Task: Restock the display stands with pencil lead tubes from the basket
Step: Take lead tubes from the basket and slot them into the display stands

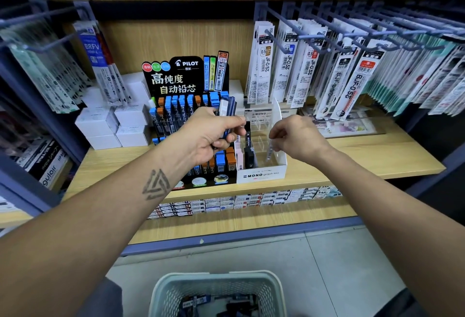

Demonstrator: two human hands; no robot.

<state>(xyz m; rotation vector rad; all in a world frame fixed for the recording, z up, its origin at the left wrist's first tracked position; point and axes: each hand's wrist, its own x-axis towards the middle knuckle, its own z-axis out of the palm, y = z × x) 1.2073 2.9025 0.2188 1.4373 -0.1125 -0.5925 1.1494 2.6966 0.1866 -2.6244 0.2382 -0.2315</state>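
Left hand up at the shelf, fingers curled round a small bundle of pencil lead tubes, tops poking up above the knuckles, one pale, the rest dark blue. Held right in front of the black Pilot display stand, over its tiered rows of blue- and orange-capped tubes. Right hand just beside, fingertips pinching a single clear tube, angled down into the white Mono display stand. Tip of that tube low inside a front compartment; touching the bottom or not, cannot tell. Two or three dark tubes standing at the left side of the same stand, compartments to the right showing clear dividers and open slots.

The two stands touching side by side, both set near the front edge of the wooden shelf. Bare wood to the right of the white stand, running out to the shelf's corner. Stacked white boxes close on the left of the black stand. Hooks jutting forward above right, hung with refill packets, bottoms dangling just behind the right hand. More hanging packets at far left.

Down below, pale green basket on the tiled floor, well apart from the hands, a few dark tubes lying in its bottom. Lower shelf lip lined with small flat boxes.
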